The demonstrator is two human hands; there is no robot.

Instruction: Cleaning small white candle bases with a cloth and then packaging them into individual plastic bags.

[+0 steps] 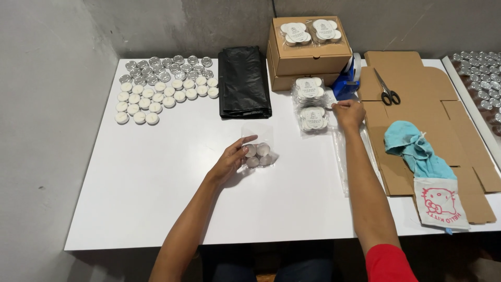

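Head view of a white table (pixel 156 198) set against a grey wall. The left hand (pixel 232 159) rests near the table's middle, its fingers loosely spread over a clear bag of tealights (pixel 258 154); the fingertips touch the bag's left edge and the thumb reaches over its top, without a closed pinch. The bag lies flat on the table and holds four small candles in metal cups. The right hand (pixel 348 112) lies further back and to the right, fingers curled down onto clear plastic beside two packed bags with round labels (pixel 312 104); whether it pinches the plastic or only presses on it cannot be told from this angle.

At rear left, loose tealights (pixel 167 86) stand in rows, silver cups behind and white wax tops in front. A folded black plastic bag (pixel 243 81) lies to their right. Two stacked brown cardboard boxes (pixel 308 55) carry two more labelled packs on top. A blue tape dispenser (pixel 348 78) stands just beside the boxes. Scissors (pixel 386 89) and a light blue cloth (pixel 417 149) lie on a flattened cardboard sheet (pixel 412 73) at right. More silver cups (pixel 480 78) fill the far right edge
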